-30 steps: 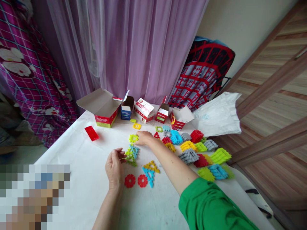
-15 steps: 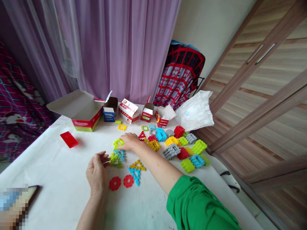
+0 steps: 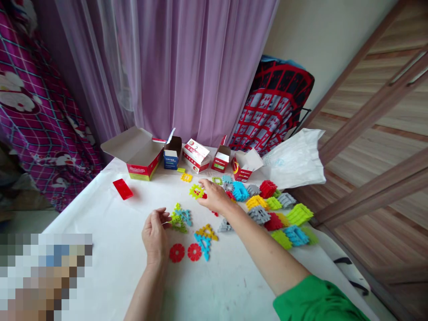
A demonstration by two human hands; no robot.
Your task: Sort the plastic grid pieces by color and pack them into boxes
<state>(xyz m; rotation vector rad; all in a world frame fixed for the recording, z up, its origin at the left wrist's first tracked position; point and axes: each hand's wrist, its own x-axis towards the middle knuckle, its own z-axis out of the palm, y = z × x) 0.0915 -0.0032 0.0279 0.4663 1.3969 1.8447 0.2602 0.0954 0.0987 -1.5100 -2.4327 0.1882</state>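
Lime piece (image 3: 193, 191) in the middle, at the fingertips, its right edge gripped. Left to right: the red tray (image 3: 123, 189) lies on the table (image 3: 96, 263); the left hand (image 3: 156, 232) has its fingers loosely curled beside the lime triangles (image 3: 179, 225), and whether it holds one I cannot tell. A blue triangle (image 3: 186, 217) lies against those. Next, the right hand (image 3: 214, 196) pinches the lime piece, which juts leftward from its nearly closed fingers; right of it sit the stacks (image 3: 259, 215).
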